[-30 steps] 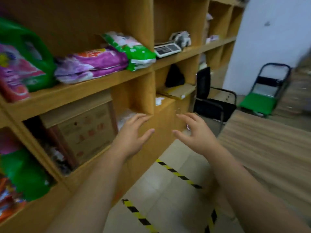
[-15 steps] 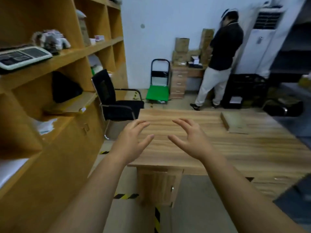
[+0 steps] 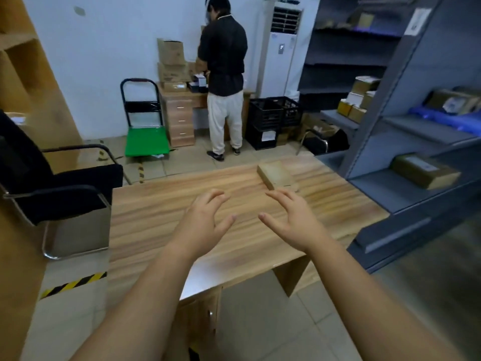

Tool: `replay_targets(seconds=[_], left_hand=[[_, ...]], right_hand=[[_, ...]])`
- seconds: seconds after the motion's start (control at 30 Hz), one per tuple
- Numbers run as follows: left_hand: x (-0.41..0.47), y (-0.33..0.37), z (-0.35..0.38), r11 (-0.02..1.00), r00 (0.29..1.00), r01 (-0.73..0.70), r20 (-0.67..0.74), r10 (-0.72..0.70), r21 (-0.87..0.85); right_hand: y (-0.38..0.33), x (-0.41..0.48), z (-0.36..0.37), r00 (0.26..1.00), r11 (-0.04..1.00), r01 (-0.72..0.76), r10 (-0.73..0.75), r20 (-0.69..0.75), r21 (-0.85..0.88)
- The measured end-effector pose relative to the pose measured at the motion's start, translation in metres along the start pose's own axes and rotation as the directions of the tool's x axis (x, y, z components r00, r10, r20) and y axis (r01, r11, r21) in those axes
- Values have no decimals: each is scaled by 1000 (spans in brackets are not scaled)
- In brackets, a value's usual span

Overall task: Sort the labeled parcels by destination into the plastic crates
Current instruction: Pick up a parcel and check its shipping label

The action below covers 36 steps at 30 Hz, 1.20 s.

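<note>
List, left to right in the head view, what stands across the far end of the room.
green platform trolley → wooden drawer unit → person in a black shirt → black plastic crates

One head-worn camera looks forward and down over the table, close above it; far corners somewhat blurred.

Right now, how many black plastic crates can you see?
3, stacked right of the standing person: upper left crate, upper right crate, and a lower crate with a white label under the left one. More may be hidden behind them.
</note>
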<state>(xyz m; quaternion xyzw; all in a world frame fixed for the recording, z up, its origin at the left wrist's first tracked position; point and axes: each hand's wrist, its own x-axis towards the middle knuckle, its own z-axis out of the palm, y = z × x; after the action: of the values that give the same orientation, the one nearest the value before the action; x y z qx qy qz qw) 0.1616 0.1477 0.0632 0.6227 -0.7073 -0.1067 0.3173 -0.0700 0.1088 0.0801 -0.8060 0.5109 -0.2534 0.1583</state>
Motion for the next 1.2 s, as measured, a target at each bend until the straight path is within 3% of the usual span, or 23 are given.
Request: replay_targets(seconds=[0.37, 0.67, 0.93, 1.2], left_hand=[[113, 65, 113, 999, 996, -30, 82, 33, -35], [204, 99, 191, 998, 997, -38, 69, 41, -46], [258, 68, 241, 999, 993, 48, 106, -49, 7], [330, 7, 300, 973, 967, 227, 126, -221, -33]], right_hand=[[149, 40, -50, 995, 997, -76, 78, -58, 36], [257, 99, -82, 996, 994, -80, 83, -40, 76], [323, 167, -45, 992, 993, -104, 99, 78, 57], [376, 265, 4, 970, 991, -135, 127, 208, 23]])
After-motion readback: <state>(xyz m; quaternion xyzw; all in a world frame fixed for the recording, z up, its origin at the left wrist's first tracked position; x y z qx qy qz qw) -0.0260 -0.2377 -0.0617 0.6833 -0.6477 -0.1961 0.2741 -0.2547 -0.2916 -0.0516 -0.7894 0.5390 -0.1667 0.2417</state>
